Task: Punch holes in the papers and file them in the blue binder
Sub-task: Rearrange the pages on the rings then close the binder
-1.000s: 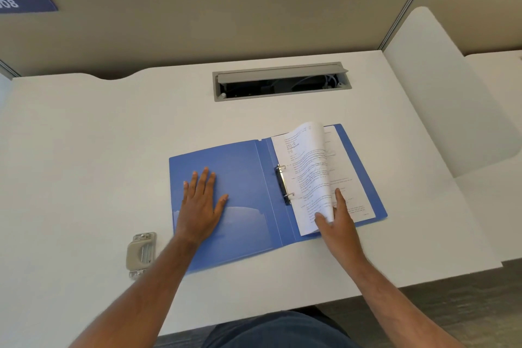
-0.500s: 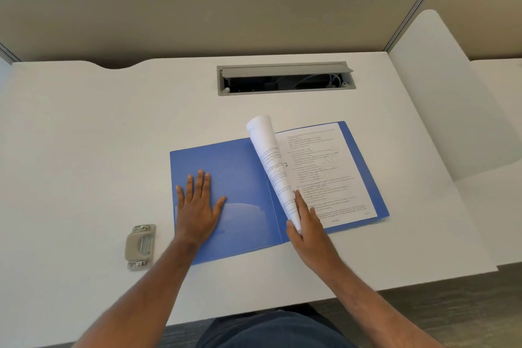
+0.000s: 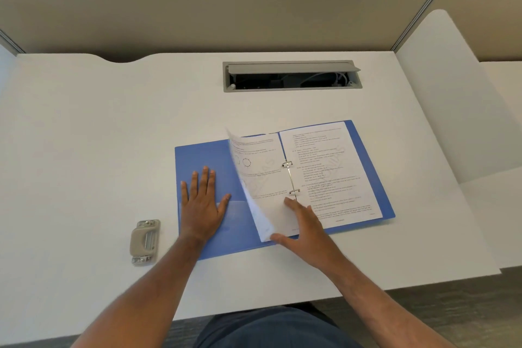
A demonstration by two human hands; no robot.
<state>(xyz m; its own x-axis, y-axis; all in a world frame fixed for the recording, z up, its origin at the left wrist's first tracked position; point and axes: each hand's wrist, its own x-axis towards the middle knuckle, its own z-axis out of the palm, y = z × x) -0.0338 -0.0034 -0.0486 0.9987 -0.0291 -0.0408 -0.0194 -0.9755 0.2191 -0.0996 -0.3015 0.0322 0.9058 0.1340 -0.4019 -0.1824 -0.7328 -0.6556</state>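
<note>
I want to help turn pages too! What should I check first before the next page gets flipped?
1. Blue binder lying open and flat: ok.
2. Left hand pressing the cover down: ok.
3. Rings closed through the papers: cannot tell.
4. Lifted page flat on the left side: not ok, it curves up under the right hand.
5. Hole punch clear of the binder: ok.

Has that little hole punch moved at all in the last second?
No. The hole punch lies left of the binder, near the desk's front edge, just as before. Its shift in the picture comes from the head camera moving.
</note>
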